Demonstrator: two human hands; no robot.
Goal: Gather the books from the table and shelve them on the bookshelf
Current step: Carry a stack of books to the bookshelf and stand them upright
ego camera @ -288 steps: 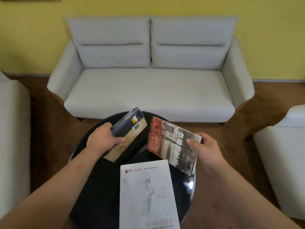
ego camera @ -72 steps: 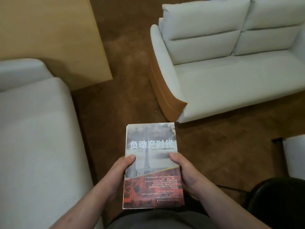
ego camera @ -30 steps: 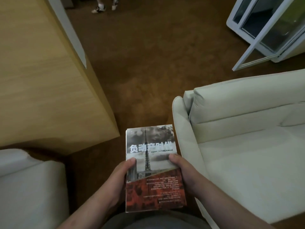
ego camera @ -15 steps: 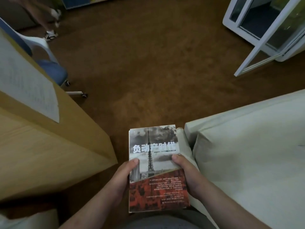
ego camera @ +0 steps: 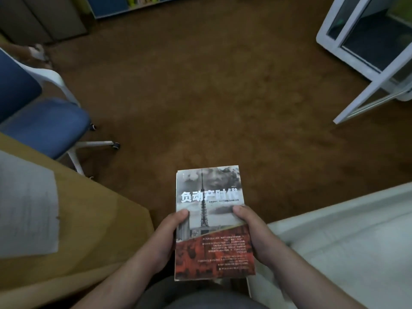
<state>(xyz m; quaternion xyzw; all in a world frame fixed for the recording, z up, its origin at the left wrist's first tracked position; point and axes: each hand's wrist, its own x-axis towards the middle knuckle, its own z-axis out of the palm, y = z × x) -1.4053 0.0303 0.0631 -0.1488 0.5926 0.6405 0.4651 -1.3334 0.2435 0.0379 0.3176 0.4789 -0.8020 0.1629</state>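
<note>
Near centre, left grip (ego camera: pixel 165 239) and right grip (ego camera: pixel 256 235) are clasping book stack (ego camera: pixel 209 190), thumbs curling over cover; far bookshelf (ego camera: pixel 107 5) is holding spines.

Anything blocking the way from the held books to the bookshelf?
Nothing visible does. The carpet between the books and the bookshelf at the far edge shows no obstacle. The chair stands off to the left and the glass door off to the right, both beside the straight line.
</note>
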